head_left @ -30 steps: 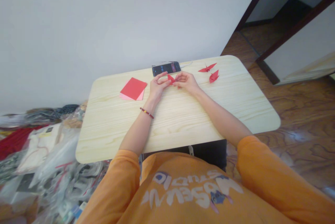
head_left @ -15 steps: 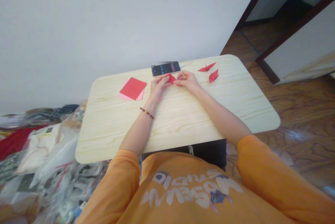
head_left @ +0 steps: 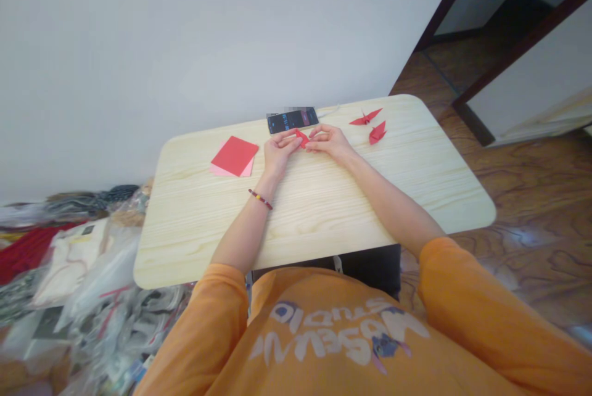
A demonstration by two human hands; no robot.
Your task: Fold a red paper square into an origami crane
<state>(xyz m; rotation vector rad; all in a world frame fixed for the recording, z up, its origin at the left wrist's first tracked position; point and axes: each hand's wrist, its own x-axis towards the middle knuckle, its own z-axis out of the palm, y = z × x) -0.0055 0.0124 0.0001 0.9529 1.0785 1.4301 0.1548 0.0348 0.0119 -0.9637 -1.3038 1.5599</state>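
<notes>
A small folded piece of red paper sits between my two hands on the far middle of the light wooden table. My left hand pinches its left side with closed fingers. My right hand pinches its right side, fingers pressed together. A beaded bracelet circles my left wrist. Most of the red piece is hidden by my fingertips.
A stack of red and pink square sheets lies left of my hands. A dark phone rests just behind them near the wall. Two finished red paper cranes stand at the right. Bags and clutter fill the floor at left.
My hands stay together on the red paper; the fingers have shifted slightly and pressed the piece lower and flatter. Nothing else on the table has moved.
</notes>
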